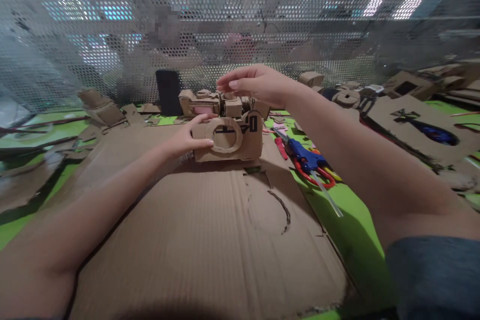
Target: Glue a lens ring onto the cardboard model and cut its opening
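A small cardboard box [249, 142] with a round ring [239, 142] around an opening in its front stands upright on a large cardboard sheet [187, 240]. My left hand [195, 137] grips the box's left side, thumb on the front by the ring and fingers over the top edge. My right hand [258, 82] is raised above and behind the box, near a cardboard piece with rounded parts [233, 107]. Its fingers are stretched out, and nothing shows in them.
Right of the sheet lie a blue glue gun [305, 155] and red-handled scissors [330, 178] on the green table [348, 210]. A dark phone-like slab [168, 92] leans on the perforated metal screen [210, 20]. Cardboard scraps and pieces [103, 107] lie on both sides.
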Demonstrator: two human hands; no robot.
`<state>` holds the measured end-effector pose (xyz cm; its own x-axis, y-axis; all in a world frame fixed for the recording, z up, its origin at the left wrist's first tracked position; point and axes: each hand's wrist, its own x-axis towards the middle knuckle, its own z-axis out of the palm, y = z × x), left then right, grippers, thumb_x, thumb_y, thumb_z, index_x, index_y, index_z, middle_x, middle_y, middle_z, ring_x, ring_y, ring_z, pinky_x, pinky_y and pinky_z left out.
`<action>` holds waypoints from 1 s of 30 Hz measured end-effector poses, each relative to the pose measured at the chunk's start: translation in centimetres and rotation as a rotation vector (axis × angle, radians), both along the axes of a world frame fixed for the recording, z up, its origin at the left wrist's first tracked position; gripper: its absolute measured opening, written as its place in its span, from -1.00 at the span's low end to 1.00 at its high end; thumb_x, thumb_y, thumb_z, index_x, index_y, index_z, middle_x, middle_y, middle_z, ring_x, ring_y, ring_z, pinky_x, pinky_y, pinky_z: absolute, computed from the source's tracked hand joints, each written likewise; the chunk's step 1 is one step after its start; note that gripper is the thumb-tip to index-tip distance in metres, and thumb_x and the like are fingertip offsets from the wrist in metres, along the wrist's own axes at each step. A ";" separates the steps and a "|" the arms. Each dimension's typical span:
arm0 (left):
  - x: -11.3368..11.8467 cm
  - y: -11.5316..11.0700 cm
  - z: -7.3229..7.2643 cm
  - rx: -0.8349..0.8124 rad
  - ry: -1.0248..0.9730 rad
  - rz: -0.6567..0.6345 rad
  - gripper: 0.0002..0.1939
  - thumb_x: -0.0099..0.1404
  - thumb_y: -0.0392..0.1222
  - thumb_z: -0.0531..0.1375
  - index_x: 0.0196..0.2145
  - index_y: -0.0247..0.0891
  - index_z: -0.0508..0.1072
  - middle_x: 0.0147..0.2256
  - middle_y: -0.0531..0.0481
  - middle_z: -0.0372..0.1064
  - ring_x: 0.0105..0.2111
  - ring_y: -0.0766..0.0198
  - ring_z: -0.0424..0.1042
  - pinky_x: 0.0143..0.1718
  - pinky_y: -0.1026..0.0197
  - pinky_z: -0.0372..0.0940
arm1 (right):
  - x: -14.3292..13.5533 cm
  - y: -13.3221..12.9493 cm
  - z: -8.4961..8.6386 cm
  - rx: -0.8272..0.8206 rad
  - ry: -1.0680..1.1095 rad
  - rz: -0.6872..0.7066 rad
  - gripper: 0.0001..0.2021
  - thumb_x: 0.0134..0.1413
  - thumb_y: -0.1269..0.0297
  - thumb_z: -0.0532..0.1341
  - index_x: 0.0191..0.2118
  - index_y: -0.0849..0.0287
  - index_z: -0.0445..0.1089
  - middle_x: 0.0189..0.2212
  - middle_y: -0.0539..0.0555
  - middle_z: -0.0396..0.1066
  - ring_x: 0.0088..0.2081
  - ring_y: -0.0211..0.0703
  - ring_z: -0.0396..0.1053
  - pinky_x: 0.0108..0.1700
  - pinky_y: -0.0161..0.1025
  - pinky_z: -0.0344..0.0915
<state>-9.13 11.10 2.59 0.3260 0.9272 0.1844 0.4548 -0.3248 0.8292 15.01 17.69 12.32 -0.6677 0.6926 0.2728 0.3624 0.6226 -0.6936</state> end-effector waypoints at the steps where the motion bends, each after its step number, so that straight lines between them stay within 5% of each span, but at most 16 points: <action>1: 0.0 -0.1 0.0 0.014 0.013 0.001 -0.10 0.02 0.18 0.42 0.28 -0.11 0.32 0.28 -0.17 0.33 0.29 -0.28 0.29 0.33 -0.27 0.21 | -0.2 -0.3 0.0 0.029 -0.035 0.009 -0.65 0.31 0.23 0.19 0.13 0.05 0.56 0.13 0.04 0.56 0.18 0.00 0.47 0.28 -0.03 0.37; 9: 0.2 -0.1 -0.1 -0.008 0.010 0.028 -0.07 0.01 0.18 0.42 0.28 -0.15 0.30 0.24 -0.20 0.38 0.26 -0.29 0.33 0.26 -0.22 0.31 | -1.1 -1.7 -0.8 0.067 -0.388 0.093 -0.65 0.25 0.20 0.28 0.12 -0.03 0.58 -0.02 0.01 0.64 0.00 -0.06 0.53 0.14 -0.12 0.38; 30: -0.2 -0.1 -0.3 0.064 0.042 -0.001 -0.15 0.01 0.20 0.44 0.22 -0.10 0.36 0.27 -0.15 0.34 0.29 -0.22 0.30 0.32 -0.19 0.23 | -0.5 -0.7 -1.0 0.080 -0.419 0.150 -0.63 0.13 0.16 0.32 0.07 -0.06 0.61 0.04 -0.01 0.60 0.07 0.04 0.53 0.17 -0.03 0.40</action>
